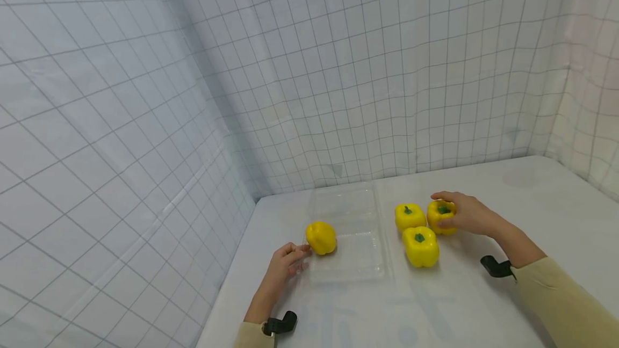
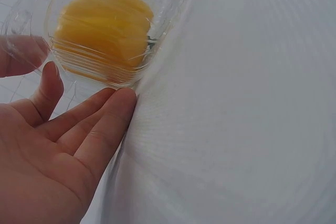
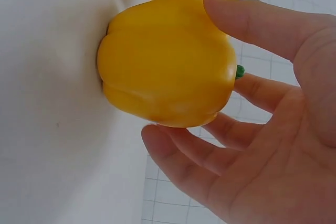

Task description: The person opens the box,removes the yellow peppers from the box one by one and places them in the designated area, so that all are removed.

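Note:
A clear plastic clamshell container (image 1: 357, 262) lies opened out on the white table, its lid (image 1: 343, 201) toward the back. In its left part a yellow bell pepper (image 1: 321, 238) lies tipped on its side. My left hand (image 1: 285, 262) pinches the container's left edge; part of one digit shows through the plastic in the left wrist view. To the right stand several yellow bell peppers. My right hand (image 1: 466, 215) spreads thumb and fingers around the rearmost right pepper (image 3: 168, 64), which rests upright on the table. Whether the fingertips press on it is hard to tell.
Two other yellow bell peppers, one at the back (image 1: 409, 217) and one in front (image 1: 420, 247), stand close beside the pepper at my right hand. White grid-patterned sheets (image 1: 338, 69) hang behind and to the left of the table (image 1: 411, 305).

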Motion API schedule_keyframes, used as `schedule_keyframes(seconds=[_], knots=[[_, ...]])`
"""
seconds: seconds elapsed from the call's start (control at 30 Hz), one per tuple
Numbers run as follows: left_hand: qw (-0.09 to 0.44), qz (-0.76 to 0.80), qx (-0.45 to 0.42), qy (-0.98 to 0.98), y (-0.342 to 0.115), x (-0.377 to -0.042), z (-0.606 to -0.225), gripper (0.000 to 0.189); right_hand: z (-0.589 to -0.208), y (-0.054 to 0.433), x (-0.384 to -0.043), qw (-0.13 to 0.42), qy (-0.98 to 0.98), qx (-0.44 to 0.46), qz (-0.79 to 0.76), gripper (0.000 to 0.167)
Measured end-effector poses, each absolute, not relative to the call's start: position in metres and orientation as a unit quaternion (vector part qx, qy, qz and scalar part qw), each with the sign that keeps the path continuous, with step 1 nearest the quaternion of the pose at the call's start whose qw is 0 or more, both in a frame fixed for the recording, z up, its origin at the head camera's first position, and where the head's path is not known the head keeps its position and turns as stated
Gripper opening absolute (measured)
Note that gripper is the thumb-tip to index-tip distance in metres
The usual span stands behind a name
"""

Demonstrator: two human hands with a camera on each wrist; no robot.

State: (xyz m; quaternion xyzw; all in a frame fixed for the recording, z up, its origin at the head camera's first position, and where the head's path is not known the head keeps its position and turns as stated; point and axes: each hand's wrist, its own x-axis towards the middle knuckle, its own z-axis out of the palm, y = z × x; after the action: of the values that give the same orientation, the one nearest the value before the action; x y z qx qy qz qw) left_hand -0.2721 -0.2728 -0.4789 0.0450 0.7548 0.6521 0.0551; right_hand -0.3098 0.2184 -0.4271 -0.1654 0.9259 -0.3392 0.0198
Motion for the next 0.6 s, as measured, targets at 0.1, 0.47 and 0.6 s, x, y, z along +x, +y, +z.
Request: schedule_keyframes(seconds=[0.1,0.47,0.6], knots=[[0.057,0.653,0.043,0.754,-0.273,-0.271,-0.478,0.026,-0.424,0.217,-0.308,0.008,0.928,-0.164,-0.335,0.072],[0.061,0.663,0.042,0.745,-0.273,-0.272,-0.477,0.027,-0.399,0.195,-0.294,-0.085,0.929,-0.157,-0.324,0.059],[0.062,0.661,0.041,0.747,-0.272,-0.272,-0.477,0.027,-0.392,0.185,-0.288,-0.1,0.929,-0.152,-0.323,0.057]])
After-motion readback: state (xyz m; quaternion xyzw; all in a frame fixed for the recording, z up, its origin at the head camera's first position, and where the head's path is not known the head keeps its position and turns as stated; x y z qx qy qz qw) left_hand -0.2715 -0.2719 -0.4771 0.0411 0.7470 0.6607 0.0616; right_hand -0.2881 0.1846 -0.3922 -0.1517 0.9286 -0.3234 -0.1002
